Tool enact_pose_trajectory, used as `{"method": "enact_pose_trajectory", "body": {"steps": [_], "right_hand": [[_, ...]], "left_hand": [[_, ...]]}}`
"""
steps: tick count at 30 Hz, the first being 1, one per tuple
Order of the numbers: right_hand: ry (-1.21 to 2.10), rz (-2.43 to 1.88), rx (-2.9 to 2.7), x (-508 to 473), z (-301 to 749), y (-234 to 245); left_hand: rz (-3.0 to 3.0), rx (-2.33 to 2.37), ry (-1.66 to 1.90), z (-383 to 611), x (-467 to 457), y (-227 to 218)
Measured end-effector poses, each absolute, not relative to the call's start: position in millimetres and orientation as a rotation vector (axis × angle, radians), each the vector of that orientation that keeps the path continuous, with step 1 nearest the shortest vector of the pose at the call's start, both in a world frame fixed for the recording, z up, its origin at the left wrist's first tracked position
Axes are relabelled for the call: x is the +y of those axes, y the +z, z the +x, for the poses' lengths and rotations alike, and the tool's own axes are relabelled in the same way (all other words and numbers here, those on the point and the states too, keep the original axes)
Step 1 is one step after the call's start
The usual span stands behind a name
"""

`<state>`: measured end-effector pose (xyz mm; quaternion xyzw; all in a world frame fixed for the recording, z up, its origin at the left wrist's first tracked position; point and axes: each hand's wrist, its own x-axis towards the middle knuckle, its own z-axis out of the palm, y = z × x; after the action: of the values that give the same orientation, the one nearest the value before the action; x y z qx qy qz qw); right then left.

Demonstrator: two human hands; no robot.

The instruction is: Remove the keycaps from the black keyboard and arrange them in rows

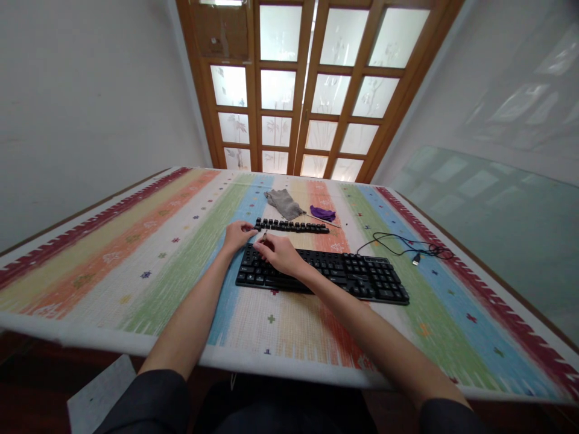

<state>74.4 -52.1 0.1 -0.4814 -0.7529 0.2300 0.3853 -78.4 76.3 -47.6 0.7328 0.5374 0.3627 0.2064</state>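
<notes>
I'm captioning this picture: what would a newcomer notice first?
Probably the brightly striped cloth filling the foreground. Near its middle, a black keyboard lies partly beneath the right hand, with a row of black keycaps beyond it, by the left hand. Farther back, a purple fabric piece stands out to the right of a grey cloth.

The bare left hand [239,235] is beside a row of black plastic keycaps [296,226]; the bare right hand [281,254] pinches a small, indistinct item [265,234] above a long black keyboard [373,278].
</notes>
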Motion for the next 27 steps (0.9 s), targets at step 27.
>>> {"method": "enact_pose_trajectory", "body": {"steps": [27], "right_hand": [[0.822, -1.397, -1.728, -12.1, 73.5, -6.5]], "left_hand": [[1.998, 1.351, 1.108, -83.1, 68.1, -44.9]]}}
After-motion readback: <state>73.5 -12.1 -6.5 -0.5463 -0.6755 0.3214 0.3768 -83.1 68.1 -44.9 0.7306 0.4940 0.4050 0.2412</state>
